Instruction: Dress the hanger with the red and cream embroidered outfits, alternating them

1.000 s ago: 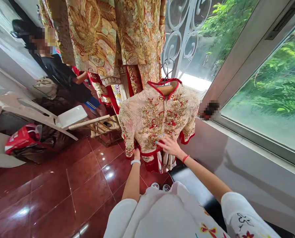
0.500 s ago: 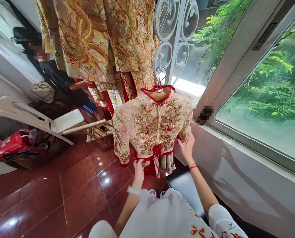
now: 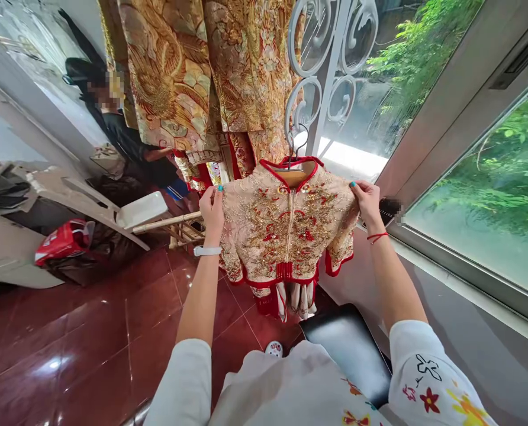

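A small cream jacket (image 3: 286,231) with gold and red embroidery and red trim hangs on a wooden hanger (image 3: 292,175) hooked to a white scrolled window grille (image 3: 324,71). My left hand (image 3: 212,210) is closed on the jacket's left shoulder. My right hand (image 3: 367,201) is closed on its right shoulder. Both arms reach forward at about the same height. Red and cream tassels (image 3: 290,296) hang below the hem.
Large gold brocade garments (image 3: 193,77) hang behind the jacket. A black stool (image 3: 353,349) stands by my legs. A white folding chair (image 3: 126,210), a red bag (image 3: 62,239) and another person in dark clothes (image 3: 131,142) are at the left. Red tiled floor (image 3: 90,337) spreads below.
Both hands rose from the jacket's hem and lower side to its two shoulders and took hold there. The view shifted slightly.
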{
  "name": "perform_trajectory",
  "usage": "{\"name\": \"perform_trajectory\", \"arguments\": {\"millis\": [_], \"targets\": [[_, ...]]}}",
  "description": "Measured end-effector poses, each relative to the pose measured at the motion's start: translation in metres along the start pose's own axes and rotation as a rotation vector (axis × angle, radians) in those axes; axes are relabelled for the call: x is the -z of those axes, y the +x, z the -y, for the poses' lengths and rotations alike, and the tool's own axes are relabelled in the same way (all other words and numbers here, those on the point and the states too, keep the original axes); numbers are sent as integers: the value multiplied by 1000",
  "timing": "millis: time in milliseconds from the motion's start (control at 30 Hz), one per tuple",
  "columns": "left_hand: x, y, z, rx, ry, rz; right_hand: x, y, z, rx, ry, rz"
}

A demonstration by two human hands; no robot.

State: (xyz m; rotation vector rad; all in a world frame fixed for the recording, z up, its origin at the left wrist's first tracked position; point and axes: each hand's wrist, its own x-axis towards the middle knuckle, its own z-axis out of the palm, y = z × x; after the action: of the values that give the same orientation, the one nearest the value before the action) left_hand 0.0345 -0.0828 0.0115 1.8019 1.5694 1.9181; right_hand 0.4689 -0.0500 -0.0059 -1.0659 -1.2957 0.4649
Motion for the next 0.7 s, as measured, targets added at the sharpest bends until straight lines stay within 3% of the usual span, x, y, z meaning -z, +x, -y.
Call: {"name": "perform_trajectory", "arguments": {"millis": [100,167,233,300,333,367,400,500,567,700], "targets": [[-10,-9,-3,19,-1,-130,4,15,-1,-58,29,101],[-9,-17,-3,16,11,-154,8,8,-1,-32,4,89],[-4,-33,-3,-8,50,-188,9,-30,-5,18,-55,-75],[-1,-60,-9,-88,107,-229,4,-99,-17,-16,-121,-364],[-4,-75,-16,-157,136,-210,-2,-141,-25,-102,-152,-521],[-10,-90,-25,-252,159,-142,-11,-184,-36,-264,-156,-580],[-20,-103,-38,-367,180,12,-21,-224,-47,-463,-123,-504],[-72,-110,-91,-687,198,638,-51,-304,-79,-691,-8,-260],[-114,-91,-129,-819,218,814,-62,-319,-95,-754,72,-168],[-184,-44,-176,-941,380,902,-57,-314,-114,-816,182,-116]]}}
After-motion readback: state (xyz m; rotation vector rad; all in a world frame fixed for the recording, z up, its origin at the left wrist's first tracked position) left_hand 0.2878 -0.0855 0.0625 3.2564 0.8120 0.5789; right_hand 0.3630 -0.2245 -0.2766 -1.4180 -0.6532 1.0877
